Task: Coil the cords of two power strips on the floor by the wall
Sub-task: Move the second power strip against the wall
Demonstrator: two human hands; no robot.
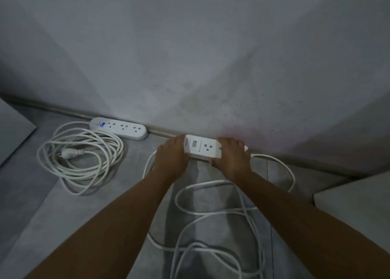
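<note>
head view, floor (63, 215) at the foot of the wall (190, 56). strip 1 (118, 128) lies against the wall at left. its lead already forms a loose coil (80, 156) just in front of it, with the plug (70, 153) lying on the loops. strip 2 (202, 148) sits at the wall near centre, held at both ends: the left hand (169, 158) wraps its left end and the right hand (232, 162) its right end, the fingers (230, 141) of each curled over the casing. its cord (211, 215) leaves the right end, arcs out and back, and sprawls in crossed, uneven loops between the forearms. judged step: 1 of 2 cords is done; strip 2 is being placed or steadied, its cord not yet coiled. the next move probably calls for freeing 1 hand to gather slack from the strip end, undoing the crossings so the loops stack evenly beside the strip.
</note>
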